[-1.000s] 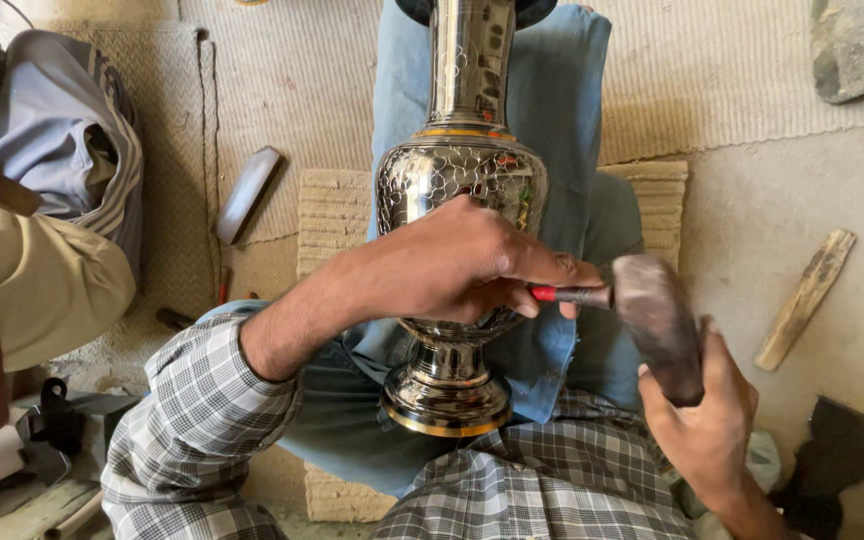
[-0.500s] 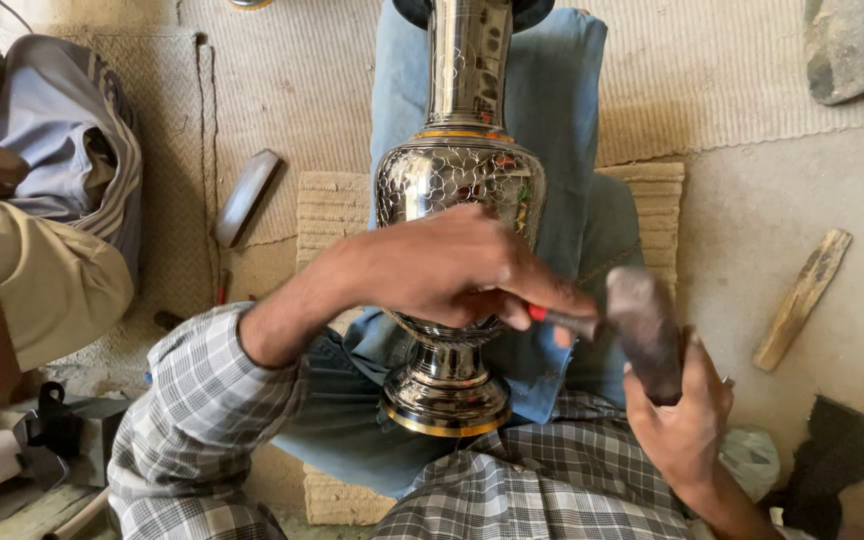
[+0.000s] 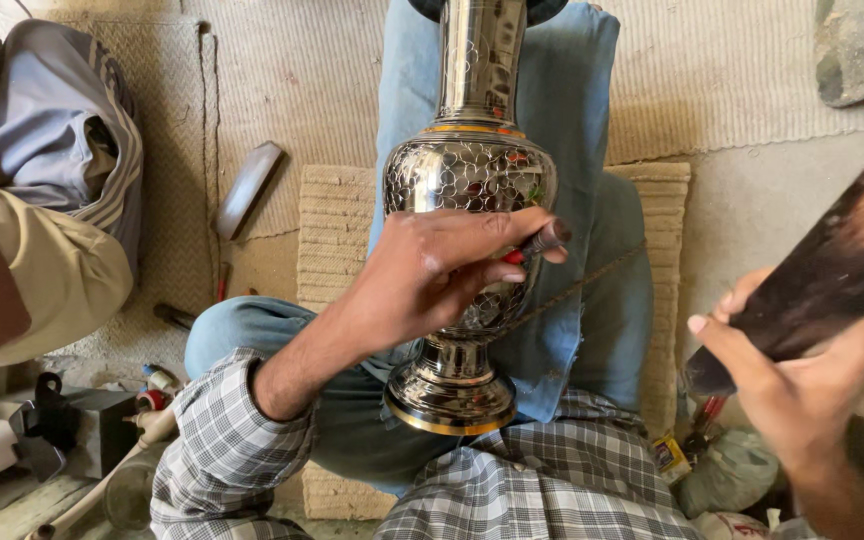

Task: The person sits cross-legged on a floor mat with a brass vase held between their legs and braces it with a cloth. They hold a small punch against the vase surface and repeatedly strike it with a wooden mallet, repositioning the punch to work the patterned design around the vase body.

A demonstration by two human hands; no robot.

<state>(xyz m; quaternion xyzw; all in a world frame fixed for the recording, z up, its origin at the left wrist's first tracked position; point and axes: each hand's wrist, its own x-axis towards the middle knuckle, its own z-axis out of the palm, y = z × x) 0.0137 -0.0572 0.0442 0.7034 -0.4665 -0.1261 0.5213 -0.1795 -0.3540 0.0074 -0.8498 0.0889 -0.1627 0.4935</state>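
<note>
Engraving step, mid-frame: left hand [image 3: 432,285] pinches chisel [image 3: 537,243] vs. vase [image 3: 467,180]; right hand [image 3: 792,385] fist-closed on raised hammer [image 3: 832,270], frame right. Next calls for square strike.
</note>
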